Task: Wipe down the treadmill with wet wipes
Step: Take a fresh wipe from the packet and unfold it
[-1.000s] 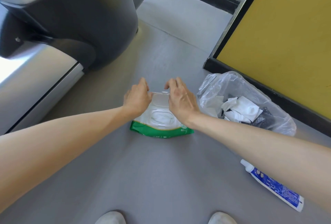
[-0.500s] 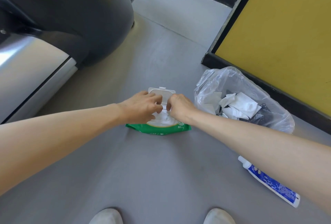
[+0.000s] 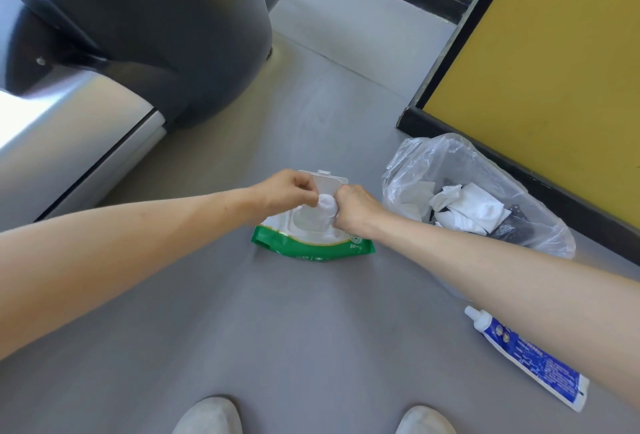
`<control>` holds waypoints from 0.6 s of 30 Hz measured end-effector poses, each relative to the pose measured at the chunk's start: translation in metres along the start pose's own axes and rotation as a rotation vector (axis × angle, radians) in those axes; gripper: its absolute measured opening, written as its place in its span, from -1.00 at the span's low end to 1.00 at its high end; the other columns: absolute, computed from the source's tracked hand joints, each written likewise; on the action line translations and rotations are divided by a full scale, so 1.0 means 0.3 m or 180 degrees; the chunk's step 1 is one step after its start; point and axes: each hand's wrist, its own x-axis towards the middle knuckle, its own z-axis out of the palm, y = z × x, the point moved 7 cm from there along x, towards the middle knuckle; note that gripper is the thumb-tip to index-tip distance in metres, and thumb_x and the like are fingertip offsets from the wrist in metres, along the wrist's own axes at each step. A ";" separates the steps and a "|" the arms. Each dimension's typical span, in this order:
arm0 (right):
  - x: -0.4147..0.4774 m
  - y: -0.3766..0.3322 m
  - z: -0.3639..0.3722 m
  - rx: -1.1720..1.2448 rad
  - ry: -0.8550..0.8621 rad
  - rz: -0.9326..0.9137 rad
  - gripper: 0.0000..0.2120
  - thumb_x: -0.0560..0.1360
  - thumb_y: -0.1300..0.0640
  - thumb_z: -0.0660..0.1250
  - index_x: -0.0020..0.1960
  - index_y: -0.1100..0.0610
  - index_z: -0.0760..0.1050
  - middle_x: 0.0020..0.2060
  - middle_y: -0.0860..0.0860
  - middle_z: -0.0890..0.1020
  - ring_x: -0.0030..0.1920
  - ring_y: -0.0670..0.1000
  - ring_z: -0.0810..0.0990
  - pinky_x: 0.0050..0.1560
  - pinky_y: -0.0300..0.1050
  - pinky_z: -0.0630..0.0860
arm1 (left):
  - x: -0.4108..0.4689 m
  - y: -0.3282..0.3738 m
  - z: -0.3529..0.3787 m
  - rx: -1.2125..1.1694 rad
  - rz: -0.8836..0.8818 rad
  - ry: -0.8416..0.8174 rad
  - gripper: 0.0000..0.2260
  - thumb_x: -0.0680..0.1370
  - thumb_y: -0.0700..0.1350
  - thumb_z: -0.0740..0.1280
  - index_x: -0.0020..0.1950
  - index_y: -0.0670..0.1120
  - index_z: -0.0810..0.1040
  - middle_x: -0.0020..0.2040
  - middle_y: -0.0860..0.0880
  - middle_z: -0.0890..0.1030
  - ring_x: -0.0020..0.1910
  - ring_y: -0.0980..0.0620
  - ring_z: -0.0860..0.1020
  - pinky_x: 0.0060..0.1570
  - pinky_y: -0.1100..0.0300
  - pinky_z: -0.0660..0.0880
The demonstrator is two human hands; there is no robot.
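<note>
Left hand [image 3: 287, 191], right hand [image 3: 353, 206]: fingers pinching wet wipe [image 3: 327, 207] from open pack [image 3: 311, 248]. Used wipes [image 3: 464, 208] in bag [image 3: 426, 159]; more treadmill [image 3: 156, 35] wiping likely ahead.

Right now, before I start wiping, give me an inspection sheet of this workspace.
Surface: smooth grey floor.
Job's things: green wipes pack lying flat, its lid flipped open; a white wipe partly pulled out; treadmill at upper left.
Clutter: clear plastic bag right of the pack, holding crumpled wipes; blue-and-white tube on the floor at right.
Hands: left hand and right hand both pinch the wipe above the pack.
Cables: nothing seen.
Surroundings: yellow panel with black base at right; pale shoes at the bottom edge.
</note>
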 end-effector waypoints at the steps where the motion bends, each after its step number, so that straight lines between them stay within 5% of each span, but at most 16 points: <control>1: 0.002 -0.004 0.002 0.0028 -0.0024 -0.0035 -0.91 0.39 0.27 0.36 -0.25 0.19 0.46 -0.26 0.05 0.55 -0.13 0.16 0.56 -0.25 -0.13 0.45 | -0.010 0.007 -0.008 -0.0350 -0.0081 -0.0036 -0.85 0.52 -0.30 0.28 -0.22 -0.11 0.47 -0.23 -0.05 0.52 -0.20 0.03 0.47 -0.11 0.26 0.37; 6: -0.002 -0.007 -0.008 0.0123 0.0006 0.0010 -0.82 0.42 0.39 0.20 -0.08 0.24 0.54 -0.05 0.17 0.59 0.02 0.19 0.58 -0.03 -0.06 0.53 | -0.037 0.063 -0.105 -0.1712 -0.0457 0.0131 -0.92 0.55 -0.26 0.14 -0.11 -0.13 0.38 -0.38 -0.08 0.53 -0.45 -0.02 0.53 -0.33 0.19 0.48; 11: -0.028 -0.032 -0.129 0.0358 0.1092 -0.0180 -0.52 0.39 0.41 0.15 0.29 0.18 0.37 0.21 0.10 0.38 0.21 0.12 0.38 0.00 -0.04 0.44 | -0.051 0.019 -0.208 -0.0328 -0.0749 0.0620 -0.92 0.55 -0.19 0.21 -0.01 -0.14 0.48 -0.30 -0.10 0.57 -0.44 -0.03 0.44 -0.41 0.23 0.38; 15: 0.006 -0.038 -0.111 0.0589 0.0660 -0.0322 -0.39 0.38 0.41 0.11 0.40 0.09 0.33 0.30 0.10 0.46 0.30 0.13 0.41 0.22 -0.01 0.43 | -0.061 -0.024 -0.212 -0.0025 -0.0758 0.0634 -0.83 0.57 -0.07 0.28 0.13 -0.09 0.51 -0.22 -0.12 0.61 -0.30 -0.03 0.51 -0.26 0.18 0.43; 18: -0.007 -0.040 -0.059 0.0437 0.0507 -0.0398 -0.52 0.40 0.35 0.13 0.24 0.07 0.52 0.12 0.11 0.60 0.16 0.16 0.53 0.11 -0.07 0.46 | -0.068 -0.037 -0.210 0.0288 -0.0731 0.0573 -0.81 0.58 -0.05 0.26 0.13 -0.10 0.55 -0.23 -0.10 0.61 -0.27 -0.02 0.48 -0.23 0.17 0.38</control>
